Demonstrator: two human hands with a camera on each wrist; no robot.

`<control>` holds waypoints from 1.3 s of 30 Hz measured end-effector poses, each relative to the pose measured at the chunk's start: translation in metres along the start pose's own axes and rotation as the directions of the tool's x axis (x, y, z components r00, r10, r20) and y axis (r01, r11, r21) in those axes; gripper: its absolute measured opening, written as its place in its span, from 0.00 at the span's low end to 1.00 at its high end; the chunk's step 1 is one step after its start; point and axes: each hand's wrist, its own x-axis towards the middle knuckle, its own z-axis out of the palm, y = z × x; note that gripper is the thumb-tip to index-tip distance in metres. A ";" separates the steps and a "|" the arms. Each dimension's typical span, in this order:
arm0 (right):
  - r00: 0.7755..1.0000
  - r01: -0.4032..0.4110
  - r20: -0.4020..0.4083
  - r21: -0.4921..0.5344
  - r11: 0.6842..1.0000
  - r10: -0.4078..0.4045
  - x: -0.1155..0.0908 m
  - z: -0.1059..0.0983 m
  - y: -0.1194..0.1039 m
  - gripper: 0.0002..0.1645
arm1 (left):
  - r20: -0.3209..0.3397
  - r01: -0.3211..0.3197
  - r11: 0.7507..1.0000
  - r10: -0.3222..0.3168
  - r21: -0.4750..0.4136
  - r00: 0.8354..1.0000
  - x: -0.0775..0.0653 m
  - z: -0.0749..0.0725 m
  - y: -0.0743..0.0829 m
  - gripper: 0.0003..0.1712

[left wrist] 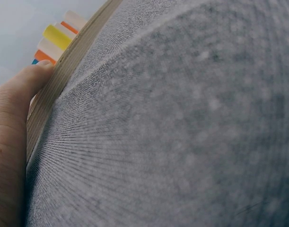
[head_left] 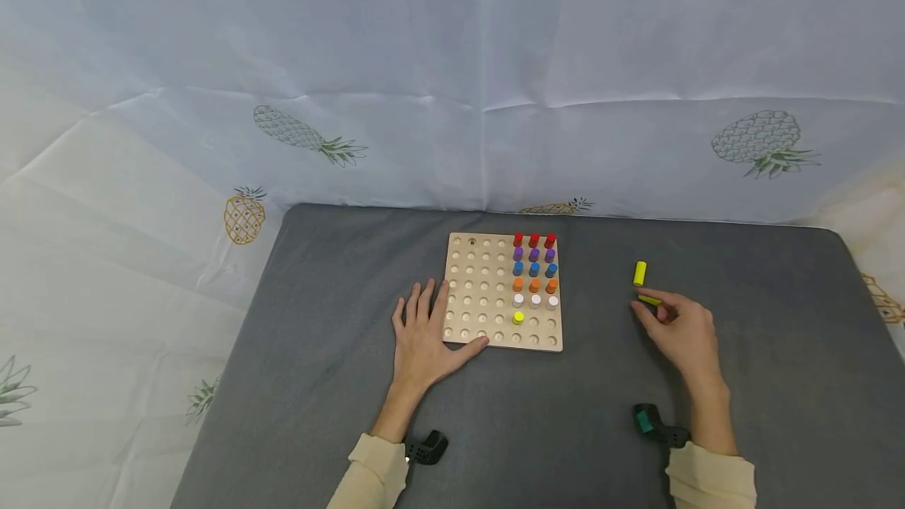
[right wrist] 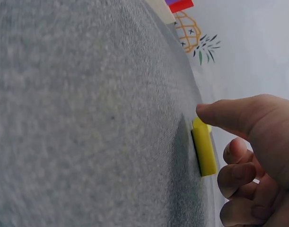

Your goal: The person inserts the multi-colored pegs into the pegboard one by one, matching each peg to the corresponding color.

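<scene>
A square wooden pegboard (head_left: 467,297) lies on the table. My left hand (head_left: 420,344) steadies it, fingers spread along its left edge and thumb at the near edge; the left wrist view shows this thumb (left wrist: 35,75) against the wooden side. Out to the right, my right hand (head_left: 682,336) reaches over a yellow peg (head_left: 649,300), thumb and index finger apart on either side of it. The right wrist view has this yellow peg (right wrist: 204,149) lying on the cloth beside the thumb, with the other fingers curled. A second yellow peg (head_left: 639,273) lies just beyond.
Standing in the board's right-hand columns are rows of red (head_left: 533,240), purple (head_left: 533,254), blue (head_left: 533,269), orange (head_left: 533,286) and white pegs (head_left: 535,301), plus one yellow peg (head_left: 518,318). A pineapple-print curtain (head_left: 424,148) hangs behind the grey table (head_left: 339,297).
</scene>
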 end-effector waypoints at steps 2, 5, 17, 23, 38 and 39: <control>1.000 -0.017 -0.005 -0.019 1.000 0.017 0.000 -0.001 0.001 0.15 | 0.005 0.004 1.000 -0.004 0.001 1.000 0.000 -0.001 0.001 0.67; 0.999 -0.041 -0.008 -0.043 0.998 0.041 0.001 -0.001 0.001 0.15 | 0.006 0.003 1.000 -0.003 -0.001 1.000 0.001 -0.001 0.002 0.67; 0.995 -0.092 0.022 -0.120 0.988 0.096 0.002 -0.007 0.007 0.20 | -0.001 0.002 1.000 -0.002 0.007 1.000 0.001 -0.001 0.001 0.67; 0.990 -0.100 0.087 -0.162 0.982 0.115 0.004 -0.010 0.009 0.21 | -0.014 -0.007 1.000 0.007 0.009 1.000 0.001 0.000 0.001 0.67; 0.993 -0.065 0.091 -0.146 0.987 0.079 0.002 -0.006 0.007 0.19 | -0.027 -0.010 1.000 0.010 0.010 1.000 0.000 0.001 0.000 0.66; 0.994 -0.058 0.084 -0.140 0.988 0.070 0.001 -0.006 0.006 0.19 | -0.032 -0.012 1.000 0.013 0.009 0.999 0.000 0.001 0.000 0.66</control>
